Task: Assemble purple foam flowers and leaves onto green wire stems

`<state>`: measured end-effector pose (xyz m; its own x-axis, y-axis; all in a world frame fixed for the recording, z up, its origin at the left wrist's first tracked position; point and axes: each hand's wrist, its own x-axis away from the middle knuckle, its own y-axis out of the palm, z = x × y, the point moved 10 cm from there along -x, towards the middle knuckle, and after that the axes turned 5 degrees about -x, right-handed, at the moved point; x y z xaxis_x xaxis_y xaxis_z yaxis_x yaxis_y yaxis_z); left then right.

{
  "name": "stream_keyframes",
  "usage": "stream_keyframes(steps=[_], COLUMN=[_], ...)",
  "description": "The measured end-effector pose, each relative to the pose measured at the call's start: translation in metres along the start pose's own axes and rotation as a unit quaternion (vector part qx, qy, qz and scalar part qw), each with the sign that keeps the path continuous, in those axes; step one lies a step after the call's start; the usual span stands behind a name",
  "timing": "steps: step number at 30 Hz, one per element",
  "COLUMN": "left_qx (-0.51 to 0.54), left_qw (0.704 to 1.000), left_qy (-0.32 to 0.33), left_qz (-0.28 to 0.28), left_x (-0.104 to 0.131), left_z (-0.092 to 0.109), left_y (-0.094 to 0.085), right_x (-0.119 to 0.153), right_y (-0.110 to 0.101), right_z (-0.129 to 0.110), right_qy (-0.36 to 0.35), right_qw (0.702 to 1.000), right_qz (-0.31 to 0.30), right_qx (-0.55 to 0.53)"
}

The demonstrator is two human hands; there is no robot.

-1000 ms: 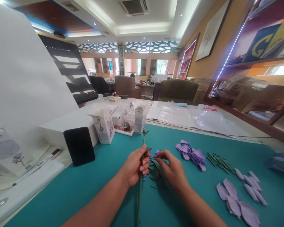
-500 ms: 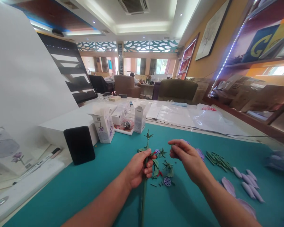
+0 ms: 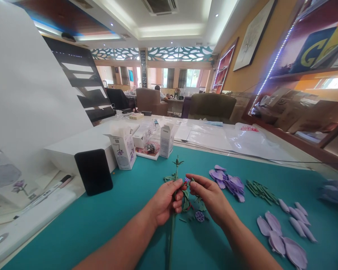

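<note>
My left hand (image 3: 169, 200) is wrapped round a long green stem (image 3: 171, 240) that stands up with a leafy tip (image 3: 178, 162); a small red piece shows at its fingertips. Close beside it, my right hand (image 3: 207, 193) pinches a small green piece, partly hidden by the fingers. A purple wheel-shaped piece (image 3: 187, 180) shows between the hands. Under them on the teal mat lie green leaf pieces, several small green bits and another purple wheel (image 3: 199, 216).
Purple petals (image 3: 228, 182), green sticks (image 3: 260, 191), pale purple pods (image 3: 298, 217) and larger petals (image 3: 278, 236) lie at right. A black panel (image 3: 94, 172), open boxes (image 3: 124, 150) and a tray (image 3: 149, 154) stand at left and behind.
My right hand has moved left and down, close to my left hand, uncovering the purple petals on the mat. My left hand still holds the stem in nearly the same place.
</note>
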<state>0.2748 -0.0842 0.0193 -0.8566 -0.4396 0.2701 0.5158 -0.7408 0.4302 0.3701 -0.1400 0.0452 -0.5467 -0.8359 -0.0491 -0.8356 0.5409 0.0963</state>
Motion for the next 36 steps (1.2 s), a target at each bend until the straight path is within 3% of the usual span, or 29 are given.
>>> stream_keyframes(steps=[11, 26, 36], left_qx=[-0.008, -0.002, -0.010], left_qw=[1.000, 1.000, 1.000], left_qy=[0.005, 0.017, 0.023], left_qz=[0.000, 0.002, 0.014], left_x=[0.001, 0.002, 0.001], left_z=[-0.003, -0.002, 0.000], left_y=[0.002, 0.003, -0.001], right_x=[-0.001, 0.005, 0.006], right_y=[0.004, 0.005, 0.006], right_z=[0.001, -0.006, -0.013], right_qy=[-0.064, -0.096, -0.108], right_qw=[0.997, 0.992, 0.992], right_qz=[0.030, 0.061, 0.036], right_qx=[0.022, 0.054, 0.050])
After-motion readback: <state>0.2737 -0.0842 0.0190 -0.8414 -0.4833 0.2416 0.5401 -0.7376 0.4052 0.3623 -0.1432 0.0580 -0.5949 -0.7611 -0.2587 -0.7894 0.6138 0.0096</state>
